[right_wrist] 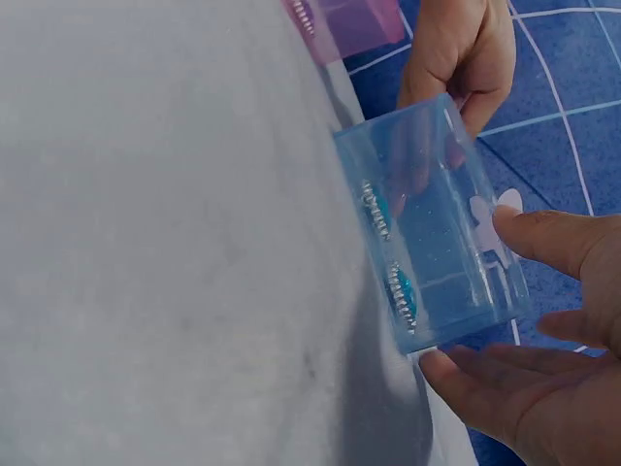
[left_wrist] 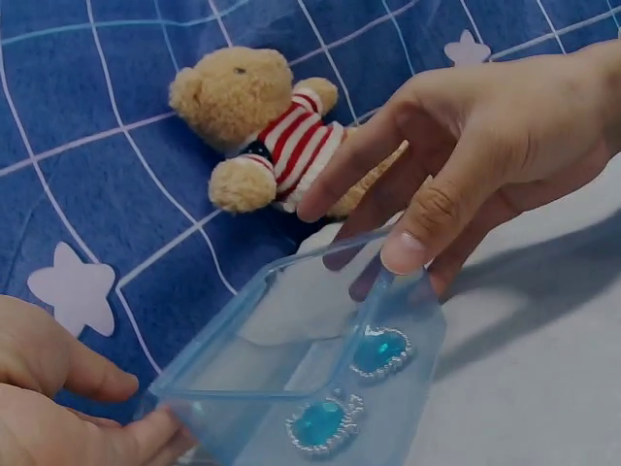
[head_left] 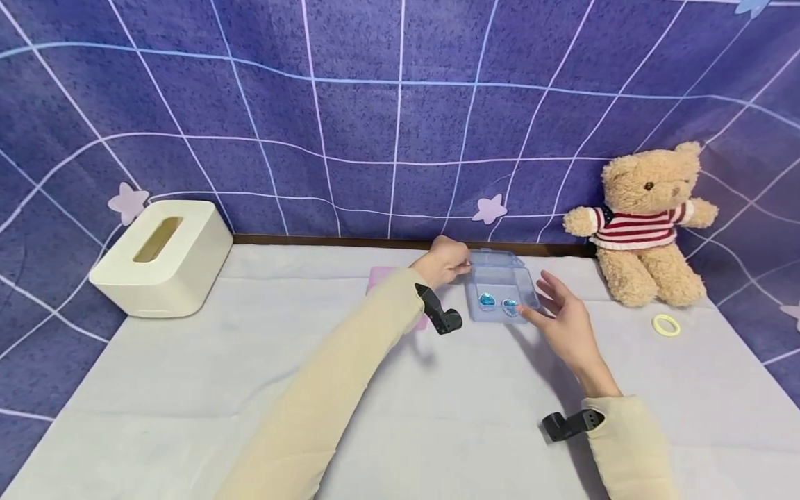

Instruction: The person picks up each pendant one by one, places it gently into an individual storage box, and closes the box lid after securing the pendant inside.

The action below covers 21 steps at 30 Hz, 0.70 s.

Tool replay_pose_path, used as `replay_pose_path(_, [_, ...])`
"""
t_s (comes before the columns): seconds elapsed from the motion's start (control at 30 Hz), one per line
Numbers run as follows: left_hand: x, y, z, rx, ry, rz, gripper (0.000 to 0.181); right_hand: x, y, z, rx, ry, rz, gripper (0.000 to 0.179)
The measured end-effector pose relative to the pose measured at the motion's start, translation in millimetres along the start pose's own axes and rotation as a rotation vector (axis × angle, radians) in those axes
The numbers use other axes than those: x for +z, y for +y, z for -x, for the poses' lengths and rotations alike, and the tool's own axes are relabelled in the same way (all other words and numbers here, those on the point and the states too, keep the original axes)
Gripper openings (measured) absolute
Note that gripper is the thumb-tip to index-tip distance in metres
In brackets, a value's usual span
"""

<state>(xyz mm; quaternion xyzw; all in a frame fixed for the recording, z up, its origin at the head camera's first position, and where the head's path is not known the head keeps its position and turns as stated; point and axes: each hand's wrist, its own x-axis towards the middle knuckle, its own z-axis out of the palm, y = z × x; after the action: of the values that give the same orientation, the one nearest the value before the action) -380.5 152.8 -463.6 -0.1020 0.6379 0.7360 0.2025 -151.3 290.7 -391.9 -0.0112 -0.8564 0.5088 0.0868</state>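
A clear blue plastic box (head_left: 500, 316) stands with its hinged lid (head_left: 496, 258) raised. Inside lie two oval blue gem ornaments (left_wrist: 323, 424) with beaded silver edges. My left hand (head_left: 442, 262) is at the box's back left corner, fingers bent, holding the edge there; the right wrist view shows this hand (right_wrist: 464, 53) partly behind the box. At the opposite end, my right hand (head_left: 565, 323) has its fingers spread and loosely extended. In the left wrist view the right thumb touches the box's rim, while some fingers show through the clear plastic.
A pink box (right_wrist: 359, 27) lies left of the blue one, mostly covered by my left forearm in the head view. A white tissue box (head_left: 162, 264) stands far left. At the right are a teddy bear (head_left: 644, 229) and a yellow ring (head_left: 665, 325). A patterned curtain hangs behind.
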Motion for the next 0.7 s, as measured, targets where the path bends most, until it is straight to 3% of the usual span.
replay_pose_path(0.07, [1.7, -4.7, -7.0, -0.004, 0.025, -0.005, 0.034, -1, 2, 0.3, 0.016, -0.016, 0.019, 0.075])
replay_pose_path(0.17, [1.5, -15.9, -29.3, -0.009, 0.002, 0.000, 0.035, -2, 4, 0.3, 0.023, -0.031, 0.063, 0.070])
replay_pose_path(0.2, [0.0, -27.5, -53.0, -0.002, -0.026, 0.019, 0.035, -3, 4, 0.3, 0.025, -0.030, 0.080, 0.068])
replay_pose_path(0.3, [-1.7, -48.6, -100.6, 0.008, -0.048, 0.031, 0.038, -1, 3, -1.0, 0.023, -0.033, 0.117, 0.066])
replay_pose_path(0.37, [-0.4, -57.6, -119.8, 0.020, -0.045, 0.032, 0.039, -1, 2, -1.2, 0.028, -0.033, 0.118, 0.066])
replay_pose_path(0.4, [1.2, -59.3, -123.0, 0.025, -0.038, 0.026, 0.038, -2, 2, -1.1, 0.036, -0.032, 0.115, 0.066])
replay_pose_path(0.43, [2.1, -57.7, -118.3, 0.029, -0.039, 0.024, 0.037, -2, 2, -0.7, 0.044, -0.029, 0.112, 0.067])
replay_pose_path(0.5, [3.6, -43.7, -84.2, 0.022, -0.043, 0.014, 0.037, -4, 3, 0.6, 0.059, -0.019, 0.104, 0.067])
replay_pose_path(0.63, [-1.8, 6.6, 33.2, 0.039, -0.062, 0.031, 0.042, -4, 3, 3.1, 0.073, -0.006, 0.078, 0.068])
replay_pose_path(0.7, [-7.0, 28.6, 81.3, 0.039, -0.083, 0.071, 0.047, -3, 3, 3.7, 0.072, 0.000, 0.058, 0.067])
